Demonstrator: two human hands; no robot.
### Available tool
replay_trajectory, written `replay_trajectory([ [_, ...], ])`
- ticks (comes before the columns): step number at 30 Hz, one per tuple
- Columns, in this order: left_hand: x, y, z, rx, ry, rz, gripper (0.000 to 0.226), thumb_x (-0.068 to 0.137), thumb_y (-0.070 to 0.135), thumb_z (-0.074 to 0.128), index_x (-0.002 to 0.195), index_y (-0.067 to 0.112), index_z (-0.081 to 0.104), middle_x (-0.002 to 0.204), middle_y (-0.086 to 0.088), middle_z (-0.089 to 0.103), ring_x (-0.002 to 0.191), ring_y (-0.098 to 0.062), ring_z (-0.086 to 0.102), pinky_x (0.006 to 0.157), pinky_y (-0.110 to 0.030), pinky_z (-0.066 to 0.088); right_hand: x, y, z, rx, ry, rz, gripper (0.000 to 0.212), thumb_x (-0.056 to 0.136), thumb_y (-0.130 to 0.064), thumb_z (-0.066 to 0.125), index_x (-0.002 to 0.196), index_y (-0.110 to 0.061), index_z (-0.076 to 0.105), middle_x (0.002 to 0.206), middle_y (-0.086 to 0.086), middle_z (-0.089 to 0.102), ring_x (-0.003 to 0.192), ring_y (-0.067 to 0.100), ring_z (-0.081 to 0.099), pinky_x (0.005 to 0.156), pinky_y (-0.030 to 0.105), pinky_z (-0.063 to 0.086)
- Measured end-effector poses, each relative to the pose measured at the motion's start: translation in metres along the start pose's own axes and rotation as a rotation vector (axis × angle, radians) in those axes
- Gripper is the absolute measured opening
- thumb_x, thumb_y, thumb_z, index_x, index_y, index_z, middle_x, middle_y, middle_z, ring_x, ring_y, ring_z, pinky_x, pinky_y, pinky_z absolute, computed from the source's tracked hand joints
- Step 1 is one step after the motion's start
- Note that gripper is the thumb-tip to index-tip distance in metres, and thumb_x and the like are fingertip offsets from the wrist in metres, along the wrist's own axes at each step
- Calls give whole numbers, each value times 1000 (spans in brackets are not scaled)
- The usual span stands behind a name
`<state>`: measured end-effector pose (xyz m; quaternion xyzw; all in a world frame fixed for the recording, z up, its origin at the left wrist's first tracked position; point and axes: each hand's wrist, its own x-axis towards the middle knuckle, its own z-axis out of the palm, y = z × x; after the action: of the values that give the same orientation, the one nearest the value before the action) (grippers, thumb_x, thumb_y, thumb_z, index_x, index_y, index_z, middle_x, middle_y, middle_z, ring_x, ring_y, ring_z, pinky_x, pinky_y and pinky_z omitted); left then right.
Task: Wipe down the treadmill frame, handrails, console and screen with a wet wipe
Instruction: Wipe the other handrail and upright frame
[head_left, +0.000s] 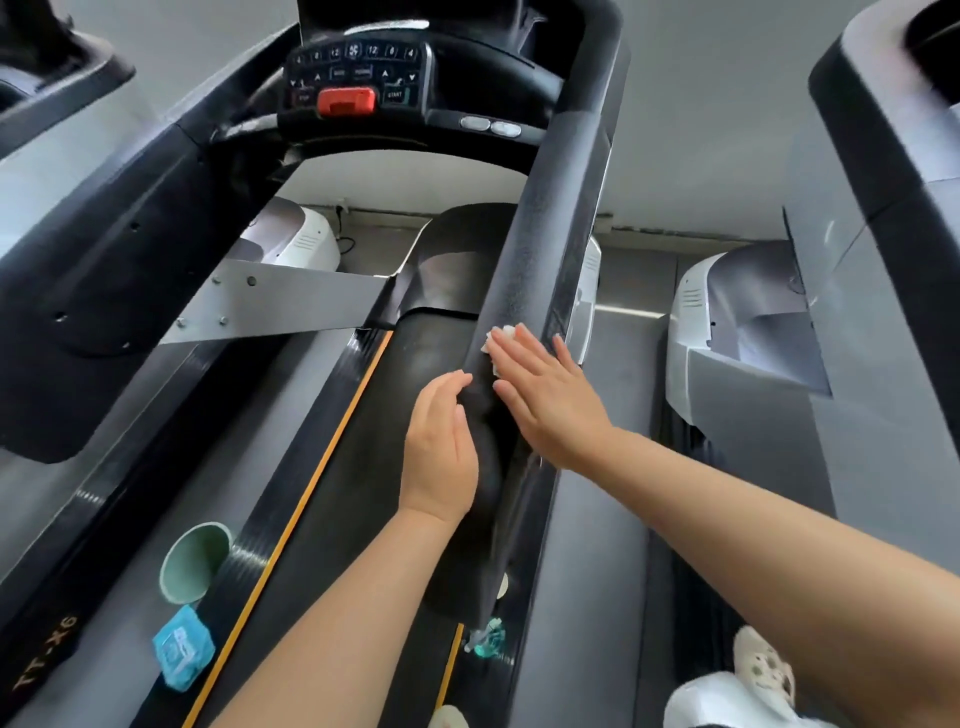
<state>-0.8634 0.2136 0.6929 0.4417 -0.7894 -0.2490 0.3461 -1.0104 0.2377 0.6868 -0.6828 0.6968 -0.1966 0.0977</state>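
A black padded handrail (550, 249) runs from the console (358, 78) toward me on the right of the treadmill. My right hand (545, 400) lies flat on its right side with straight fingers, pressing a white wet wipe (500, 335) that peeks out past the fingertips. Against the rail's left side, lower down, rests my left hand (441, 452), fingers together and straight. The console has number keys and a red stop clip (346, 101).
On the left side strip stand a pale green cup (195, 564) and a blue wipes packet (183, 647). A clear bottle (488, 639) lies under the rail. The black belt (363, 467) with orange edge lines runs below. Other treadmills (737, 322) flank both sides.
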Motion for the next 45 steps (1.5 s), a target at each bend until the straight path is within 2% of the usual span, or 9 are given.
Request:
replay_trajectory([
  [8, -52, -10, -29, 10, -26, -390, 37, 96, 8, 44, 133, 14, 46, 136, -3, 43, 124, -15, 43, 104, -27, 34, -59, -32, 2, -222, -202, -613, 55, 94, -39, 30, 138, -12, 47, 146, 2, 44, 137, 22, 36, 109, 47, 23],
  [14, -78, -7, -46, 84, -152, -567, 37, 98, 22, 46, 135, 16, 44, 140, 0, 39, 129, -15, 37, 103, -25, 30, -9, -21, -25, -265, -267, -387, 56, 101, -42, 18, 149, -14, 24, 159, 6, 11, 146, 18, 9, 119, 40, 3],
  [19, -100, -12, -48, -4, -206, -717, 40, 97, 25, 50, 135, 17, 45, 137, -3, 44, 122, -16, 44, 95, -24, 36, -40, -54, -13, -247, -435, -791, 69, 92, -47, 9, 148, -11, 28, 157, 6, 19, 146, 20, 11, 111, 31, -11],
  [22, -112, -14, -45, -83, -231, -759, 46, 96, 24, 53, 139, 20, 40, 139, -2, 44, 125, -17, 44, 94, -23, 35, -21, -48, -14, -398, -413, -778, 65, 94, -44, 0, 151, -18, 17, 158, -3, 17, 146, 12, 7, 110, 31, -18],
  [26, -119, -13, -38, -184, -197, -762, 51, 94, 19, 55, 142, 22, 35, 139, -2, 43, 125, -17, 43, 93, -21, 34, 10, -43, -24, -521, -351, -448, 53, 103, -40, 13, 152, -19, 12, 159, -3, 13, 147, 16, 3, 116, 32, -8],
  [29, -123, -17, -32, -237, -172, -816, 56, 92, 14, 58, 142, 24, 33, 138, -3, 45, 125, -19, 45, 97, -26, 37, -19, -62, -3, -477, -355, -610, 56, 101, -41, 19, 149, -14, 25, 156, 2, 23, 146, 22, 13, 115, 31, -4],
  [33, -134, -21, -26, -263, -149, -873, 60, 89, 8, 60, 142, 18, 35, 139, -4, 46, 126, -21, 46, 100, -29, 38, -42, -66, 11, -597, -376, -964, 53, 90, -38, 29, 122, -16, 64, 128, 0, 61, 124, 22, 53, 113, 40, 26],
  [40, -148, -31, -27, -369, -175, -911, 65, 90, 7, 58, 146, 21, 28, 148, 1, 35, 133, -17, 37, 105, -30, 37, -19, -68, -1, -722, -260, -763, 58, 89, -41, 29, 119, -5, 65, 120, 10, 65, 120, 28, 56, 108, 40, 19],
  [45, -156, -36, -26, -371, -193, -950, 69, 88, 2, 57, 147, 19, 26, 147, -3, 38, 131, -18, 40, 105, -31, 37, -46, -80, 36, -804, -283, -977, 63, 86, -52, 42, 118, -3, 66, 120, 12, 64, 122, 28, 54, 110, 40, 19],
])
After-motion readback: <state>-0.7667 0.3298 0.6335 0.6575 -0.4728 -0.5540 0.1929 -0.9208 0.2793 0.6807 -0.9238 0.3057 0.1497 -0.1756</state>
